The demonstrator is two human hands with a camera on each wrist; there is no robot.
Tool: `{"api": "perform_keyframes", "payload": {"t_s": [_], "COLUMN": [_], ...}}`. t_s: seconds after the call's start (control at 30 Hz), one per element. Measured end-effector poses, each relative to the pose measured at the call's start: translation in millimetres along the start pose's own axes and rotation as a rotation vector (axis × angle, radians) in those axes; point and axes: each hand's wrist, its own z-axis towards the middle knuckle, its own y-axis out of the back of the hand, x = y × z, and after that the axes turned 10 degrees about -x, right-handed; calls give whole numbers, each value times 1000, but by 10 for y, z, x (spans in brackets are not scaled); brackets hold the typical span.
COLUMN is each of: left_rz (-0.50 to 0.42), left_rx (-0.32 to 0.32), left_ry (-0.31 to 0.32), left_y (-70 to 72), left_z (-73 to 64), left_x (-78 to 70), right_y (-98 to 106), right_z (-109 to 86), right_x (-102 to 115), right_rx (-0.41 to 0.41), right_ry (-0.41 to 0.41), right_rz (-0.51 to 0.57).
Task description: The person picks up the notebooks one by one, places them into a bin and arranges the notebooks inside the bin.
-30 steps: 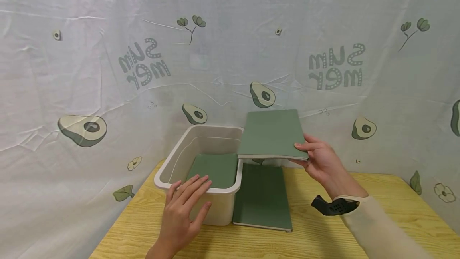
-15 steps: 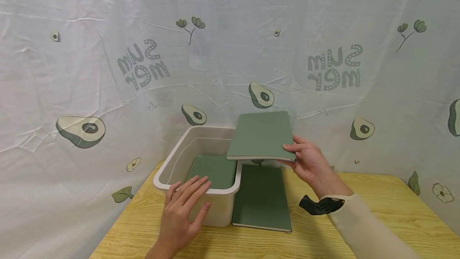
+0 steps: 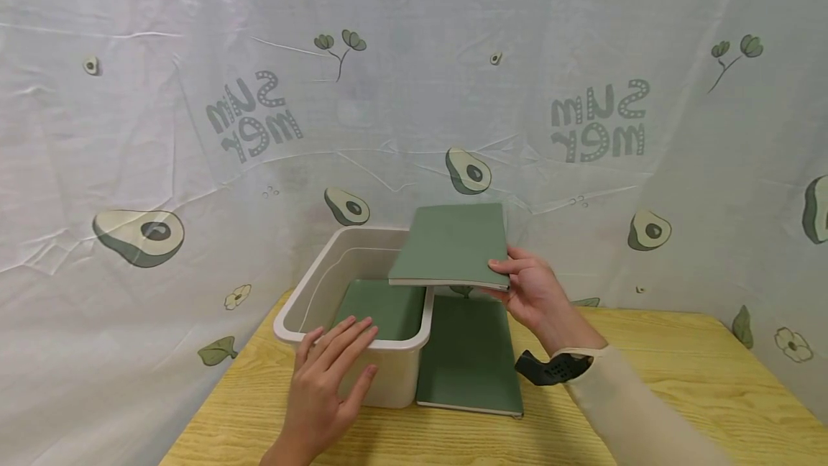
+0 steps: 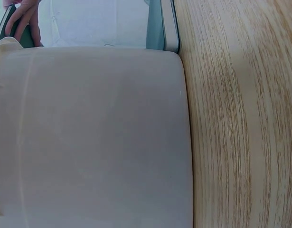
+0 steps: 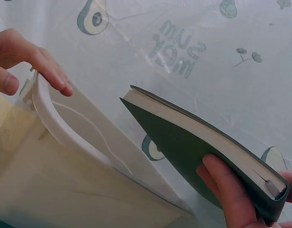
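Observation:
My right hand (image 3: 533, 290) pinches a green hardcover notebook (image 3: 453, 244) at its near right corner, thumb on top and fingers beneath. This notebook hangs level above the right rim of a white plastic bin (image 3: 388, 376), partly over the opening. In the right wrist view the notebook (image 5: 183, 147) shows its pale page edges and a ribbon end. Inside the bin lies another green notebook (image 3: 384, 304). My left hand (image 3: 326, 387) rests on the bin's near rim with fingers extended over it. The left wrist view is mostly filled by the bin wall (image 4: 98, 133).
A green notebook (image 3: 468, 358) lies on the wooden table (image 3: 660, 380) against the bin's right side, under the held one. Behind the table hangs a pale curtain (image 3: 414, 106) printed with avocados and lettering. A black band (image 3: 553, 367) circles my right wrist.
My right hand has carried its notebook leftward, from beside the bin to partly over its opening. My left hand has stayed on the rim.

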Motion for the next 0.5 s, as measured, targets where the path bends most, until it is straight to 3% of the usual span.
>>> {"api": "perform_keyframes", "payload": {"t_s": [0.5], "left_rz": [-4], "left_rx": [11], "left_ry": [8], "left_y": [31], "left_z": [15], "left_x": [-27], "right_y": [-320], "right_z": [83], "right_x": [-187], "right_rx": [-23], "right_ry": [-20], "right_rz": [84]}}
